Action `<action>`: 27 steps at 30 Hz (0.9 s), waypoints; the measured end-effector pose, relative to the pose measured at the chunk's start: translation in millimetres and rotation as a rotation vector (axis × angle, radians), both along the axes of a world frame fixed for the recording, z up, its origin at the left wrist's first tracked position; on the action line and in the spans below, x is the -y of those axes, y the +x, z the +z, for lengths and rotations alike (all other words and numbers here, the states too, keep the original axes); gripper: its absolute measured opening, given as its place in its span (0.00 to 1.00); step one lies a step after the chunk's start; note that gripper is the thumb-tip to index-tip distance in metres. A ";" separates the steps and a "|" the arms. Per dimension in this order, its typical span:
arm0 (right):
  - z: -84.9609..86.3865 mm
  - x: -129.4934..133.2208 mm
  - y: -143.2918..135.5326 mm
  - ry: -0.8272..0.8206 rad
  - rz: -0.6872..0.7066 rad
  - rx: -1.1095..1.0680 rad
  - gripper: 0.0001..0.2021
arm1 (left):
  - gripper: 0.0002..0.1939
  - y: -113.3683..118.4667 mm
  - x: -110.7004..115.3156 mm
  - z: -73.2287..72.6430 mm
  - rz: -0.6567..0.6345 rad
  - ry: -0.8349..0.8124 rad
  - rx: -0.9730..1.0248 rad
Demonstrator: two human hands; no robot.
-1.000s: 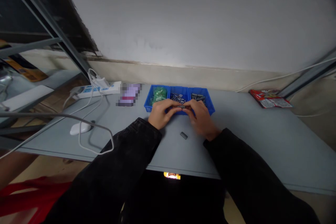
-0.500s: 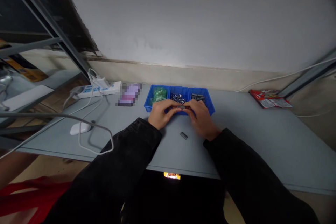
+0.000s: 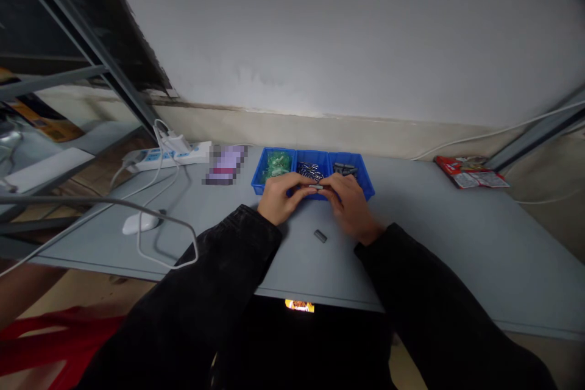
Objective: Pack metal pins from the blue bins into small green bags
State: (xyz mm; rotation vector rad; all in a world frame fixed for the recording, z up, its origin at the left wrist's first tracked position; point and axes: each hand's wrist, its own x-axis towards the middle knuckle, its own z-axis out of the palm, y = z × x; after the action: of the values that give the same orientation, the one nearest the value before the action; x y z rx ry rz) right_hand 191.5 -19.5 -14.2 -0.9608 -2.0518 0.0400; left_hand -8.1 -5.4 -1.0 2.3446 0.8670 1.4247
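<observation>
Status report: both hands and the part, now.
Left hand and right hand meet in front of the blue bins, pinching a small grey part between fingertips. Spare dark part lies loose on the table. Nothing obstructing.

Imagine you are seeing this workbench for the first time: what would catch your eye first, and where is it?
First, the row of three blue bins at the middle of the grey table, the left one filled with green parts. Right in front of them, the left hand and right hand meet, pinching a small metal piece between their fingers. A lone dark part lies on the table nearer the person.
</observation>
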 end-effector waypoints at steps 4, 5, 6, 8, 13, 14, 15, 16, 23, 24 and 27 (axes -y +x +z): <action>1.0 0.2 0.0 0.005 0.008 0.000 0.12 | 0.07 0.1 -0.1 0.5 -0.009 0.010 0.003; 1.3 0.2 0.0 0.007 0.010 0.001 0.12 | 0.07 0.1 0.0 0.7 -0.010 0.011 0.002; 1.6 0.3 0.0 0.007 0.010 0.002 0.13 | 0.07 0.1 0.0 0.8 -0.009 0.011 0.001; 1.9 0.4 0.0 0.004 0.009 0.008 0.13 | 0.07 0.0 0.2 0.8 -0.004 0.006 -0.004; 2.4 0.7 -0.5 -0.006 0.009 0.032 0.14 | 0.09 0.0 0.7 1.0 -0.010 -0.002 -0.007; 2.4 0.8 -0.7 -0.007 0.006 0.036 0.14 | 0.09 0.3 1.0 1.5 -0.014 0.001 -0.005; 2.5 0.9 -1.0 -0.006 0.004 0.035 0.15 | 0.09 0.6 1.2 2.2 -0.016 0.007 -0.001; 2.5 1.0 -1.1 -0.001 -0.001 0.027 0.15 | 0.09 1.0 1.4 3.1 -0.016 0.019 0.007; 5.6 3.1 1.3 0.047 -0.115 -0.114 0.11 | 0.04 0.9 1.1 4.6 0.136 0.108 0.141; 6.1 3.3 1.5 0.045 -0.121 -0.120 0.11 | 0.07 0.4 0.9 3.8 0.142 0.104 0.144; 6.6 3.7 1.4 0.042 -0.117 -0.111 0.11 | 0.15 -1.6 0.6 1.4 0.118 0.078 0.115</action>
State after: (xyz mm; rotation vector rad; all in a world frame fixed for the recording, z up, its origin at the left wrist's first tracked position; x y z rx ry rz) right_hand 192.9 -23.2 -7.6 -1.0273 -1.8852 -0.0118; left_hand -9.6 -6.0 0.5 2.2740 0.9478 1.6512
